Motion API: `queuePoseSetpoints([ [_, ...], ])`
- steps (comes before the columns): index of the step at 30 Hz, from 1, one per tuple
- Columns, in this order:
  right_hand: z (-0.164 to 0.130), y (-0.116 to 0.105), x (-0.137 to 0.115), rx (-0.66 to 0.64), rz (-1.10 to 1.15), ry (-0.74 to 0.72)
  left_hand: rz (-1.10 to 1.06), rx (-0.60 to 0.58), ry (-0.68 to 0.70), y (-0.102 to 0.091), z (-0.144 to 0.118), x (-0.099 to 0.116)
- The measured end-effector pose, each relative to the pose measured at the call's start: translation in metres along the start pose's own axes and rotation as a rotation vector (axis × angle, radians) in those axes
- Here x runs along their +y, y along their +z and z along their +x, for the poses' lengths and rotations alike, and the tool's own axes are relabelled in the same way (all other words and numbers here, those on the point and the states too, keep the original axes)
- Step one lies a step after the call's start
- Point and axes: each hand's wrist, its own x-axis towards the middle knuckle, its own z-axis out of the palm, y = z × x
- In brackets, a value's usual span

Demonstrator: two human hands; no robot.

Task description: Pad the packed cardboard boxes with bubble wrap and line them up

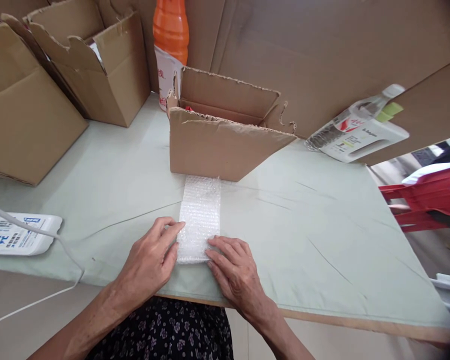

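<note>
While resting flat on the pale green surface (303,225), pressed down on the near end of a bubble wrap strip (200,212) with both hands: left hand (150,262) fingers loosely spread along its left edge, right hand (234,270) fingers on its lower right corner, nothing gripped. Lay lengthwise toward a torn cardboard box (221,145), far end touching it. Orange bottle (170,47) behind.

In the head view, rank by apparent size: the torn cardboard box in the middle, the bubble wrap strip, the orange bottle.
1. Torn cardboard box, plainly largest.
2. Bubble wrap strip, touched by the left hand and right hand.
3. Orange bottle; it is partly hidden and farther away, so second and third places are unsure.
</note>
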Motion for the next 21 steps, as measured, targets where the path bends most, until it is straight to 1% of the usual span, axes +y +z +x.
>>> queuePoseSetpoints([
  [2, 0.004, -0.001, -0.001, -0.013, 0.065, 0.019, -0.109, -0.014, 0.026, -0.011, -0.009, 0.001],
  [5, 0.009, -0.003, -0.002, -0.098, 0.140, 0.137, -0.180, -0.052, 0.028, -0.021, -0.020, 0.003],
  [7, 0.011, -0.003, -0.003, -0.152, 0.195, 0.211, -0.162, -0.023, 0.016, -0.018, -0.022, 0.003],
  [8, 0.012, -0.003, -0.003, -0.157, 0.211, 0.236, -0.146, -0.001, 0.013, -0.014, -0.021, 0.002],
  [9, 0.012, -0.002, -0.002, -0.136, 0.207, 0.250, -0.125, 0.022, 0.012, -0.009, -0.018, 0.001],
  [10, 0.012, -0.002, -0.003, -0.084, 0.177, 0.250, -0.099, 0.045, 0.016, -0.003, -0.015, -0.001],
  [13, 0.008, -0.005, -0.004, 0.122, 0.009, 0.175, -0.004, 0.109, 0.057, 0.013, -0.002, -0.006],
  [14, 0.007, -0.006, -0.005, 0.143, -0.043, 0.133, 0.029, 0.127, 0.079, 0.016, 0.002, -0.008],
  [15, 0.005, -0.007, -0.006, 0.124, -0.081, 0.089, 0.058, 0.141, 0.101, 0.018, 0.005, -0.008],
  [18, 0.004, -0.004, -0.006, -0.028, -0.126, 0.002, 0.100, 0.174, 0.137, 0.016, 0.008, -0.008],
  [19, 0.004, -0.001, -0.006, -0.048, -0.123, -0.008, 0.091, 0.189, 0.146, 0.014, 0.007, -0.008],
  [21, 0.006, 0.003, -0.003, -0.018, -0.082, 0.006, 0.046, 0.195, 0.177, 0.009, 0.002, -0.006],
])
